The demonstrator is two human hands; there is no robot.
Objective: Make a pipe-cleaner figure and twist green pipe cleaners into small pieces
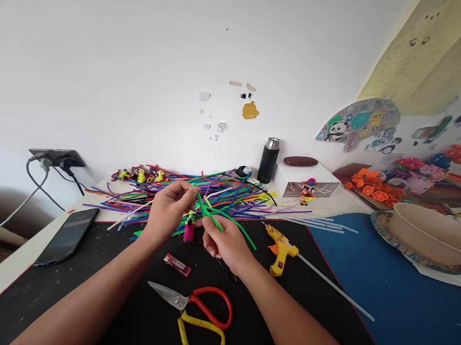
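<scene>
Green pipe cleaners [202, 206] are stretched between my two hands, above the black mat. My left hand [169, 208] pinches their upper end between thumb and fingertips. Lower down and to the right, my right hand [226, 244] is closed on the same green stems, its thumb on top; one long stem trails off to the right. Between the hands, a small pipe-cleaner figure [189, 233] with a magenta body and a green and yellow top stands on the mat, partly covered by my left fingers. Behind my hands spreads a pile of loose coloured pipe cleaners [237, 196].
Scissors [183, 301] and a pink lighter [177, 264] lie nearest me. A yellow glue gun [282, 251] with a glue stick is at right, a phone [67, 236] at left. Farther back stand a black flask [268, 162], a white box [306, 172] and another figure [308, 192].
</scene>
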